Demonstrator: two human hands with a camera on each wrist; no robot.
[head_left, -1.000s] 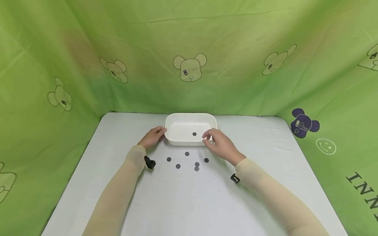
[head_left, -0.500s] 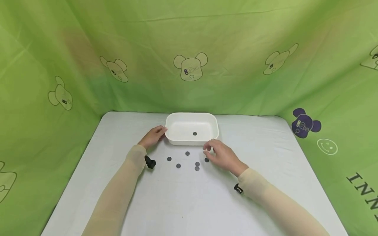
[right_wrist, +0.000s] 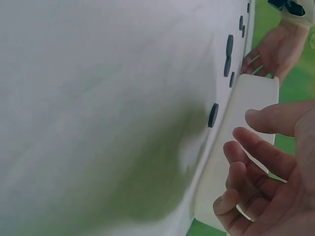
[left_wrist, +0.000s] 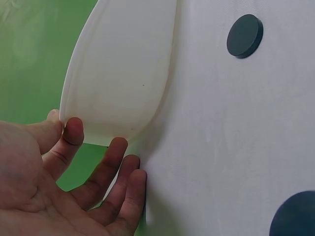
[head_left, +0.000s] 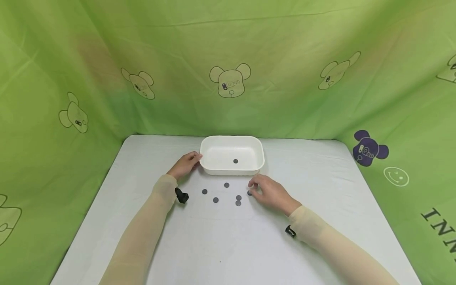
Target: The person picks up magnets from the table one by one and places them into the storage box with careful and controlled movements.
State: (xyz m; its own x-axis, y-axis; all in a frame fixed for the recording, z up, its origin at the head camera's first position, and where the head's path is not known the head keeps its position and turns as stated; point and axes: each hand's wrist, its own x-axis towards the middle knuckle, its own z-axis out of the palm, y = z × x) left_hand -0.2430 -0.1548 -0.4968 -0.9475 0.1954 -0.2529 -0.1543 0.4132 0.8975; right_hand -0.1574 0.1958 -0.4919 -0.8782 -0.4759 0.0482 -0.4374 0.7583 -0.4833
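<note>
A white plastic tray (head_left: 232, 172) with rounded corners stands at the back of the table, one dark round disc (head_left: 235, 161) on its floor. At its left end, my left hand (head_left: 185, 164) pinches the rim between thumb and index finger, the other fingers lying along the outer wall (left_wrist: 115, 108). My right hand (head_left: 272, 194) hovers in front of the tray's right corner, over a dark disc (head_left: 249, 193) that it partly covers in the head view. The right wrist view has this disc (right_wrist: 213, 115) apart from the loosely bent fingers, thumb and index finger separated.
Several more discs lie on the white table in front of the tray, among them one at the left (head_left: 204, 191), one near the tray (head_left: 226, 185) and two touching discs (head_left: 238, 198). Green printed cloth (head_left: 171, 79) surrounds the table at the back and sides.
My right hand has drawn back from above the tray's right front edge to the disc in front of it, coming toward me and slightly right. The left hand stays on the rim.
</note>
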